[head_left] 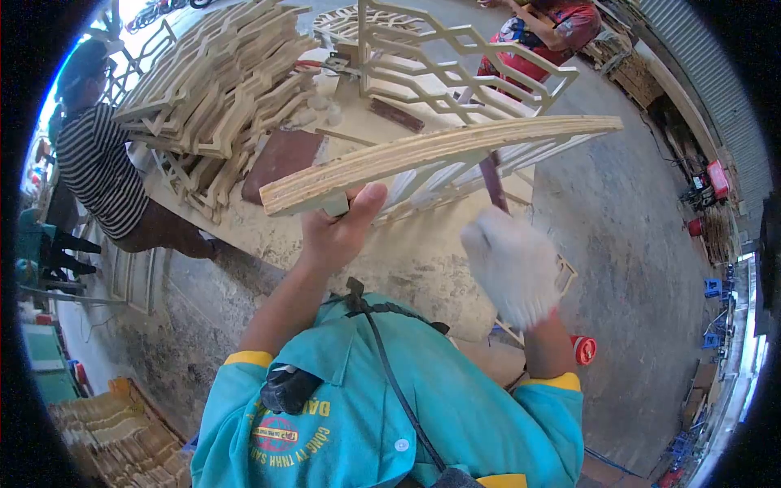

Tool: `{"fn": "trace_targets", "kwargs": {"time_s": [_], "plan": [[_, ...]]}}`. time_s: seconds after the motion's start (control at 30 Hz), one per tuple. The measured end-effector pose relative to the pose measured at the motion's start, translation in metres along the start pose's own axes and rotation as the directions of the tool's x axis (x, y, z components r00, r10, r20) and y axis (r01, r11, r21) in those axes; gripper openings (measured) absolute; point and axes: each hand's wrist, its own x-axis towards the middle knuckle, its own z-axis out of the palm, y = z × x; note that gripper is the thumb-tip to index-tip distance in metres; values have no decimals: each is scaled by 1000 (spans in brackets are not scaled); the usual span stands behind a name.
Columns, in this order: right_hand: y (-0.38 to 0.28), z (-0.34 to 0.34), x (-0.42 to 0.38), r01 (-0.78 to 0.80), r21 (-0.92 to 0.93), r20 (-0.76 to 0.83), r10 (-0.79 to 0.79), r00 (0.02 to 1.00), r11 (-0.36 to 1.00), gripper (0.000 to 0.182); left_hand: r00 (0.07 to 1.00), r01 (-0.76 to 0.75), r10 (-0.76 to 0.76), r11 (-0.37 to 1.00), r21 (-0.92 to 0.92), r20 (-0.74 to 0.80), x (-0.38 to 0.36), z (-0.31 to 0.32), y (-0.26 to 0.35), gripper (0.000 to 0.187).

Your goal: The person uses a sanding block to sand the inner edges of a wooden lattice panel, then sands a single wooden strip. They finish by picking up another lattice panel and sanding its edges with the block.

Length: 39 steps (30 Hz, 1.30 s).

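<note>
My bare left hand (342,232) grips the near end of a pale plywood lattice frame (439,154), thumb up along its layered edge. The frame is tilted up on its side over the table, its thick curved edge towards me. My right hand (514,264), in a white knit glove and blurred by motion, is closed in a fist. A dark reddish-brown strip of sandpaper (494,180) rises from that fist to the frame's underside. On the table beyond lie a brown sandpaper sheet (281,167) and a smaller brown piece (397,115).
Stacked lattice frames (220,89) cover the table's left side. Another frame (464,61) stands upright at the back. One person in a striped shirt (102,167) is at the left, another in red (545,41) at the back right. A red bucket (584,350) sits on the floor.
</note>
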Motion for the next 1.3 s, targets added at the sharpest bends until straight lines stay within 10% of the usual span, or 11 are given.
{"fn": "trace_targets", "kwargs": {"time_s": [0.2,0.57,0.8,1.0,1.1,1.3], "plan": [[2,1,8,109,172,266,-152,952,979,26,982,-43,42,999,-5,-182,-12,12,-5,15],[-2,-23,26,108,-121,19,-106,994,987,27,917,-81,119,990,115,-380,6,30,3,44],[15,6,34,267,15,237,-263,935,964,20,952,-55,100,985,162,-288,0,33,-3,45],[8,-21,45,8,-89,214,12,977,996,28,985,2,19,992,122,-170,-9,34,12,40],[12,-9,33,188,-25,311,-171,935,982,28,991,-8,13,999,36,-136,-8,31,6,33],[3,-15,38,-99,-136,285,134,949,986,31,995,-91,92,995,28,-33,-15,28,3,19]]}}
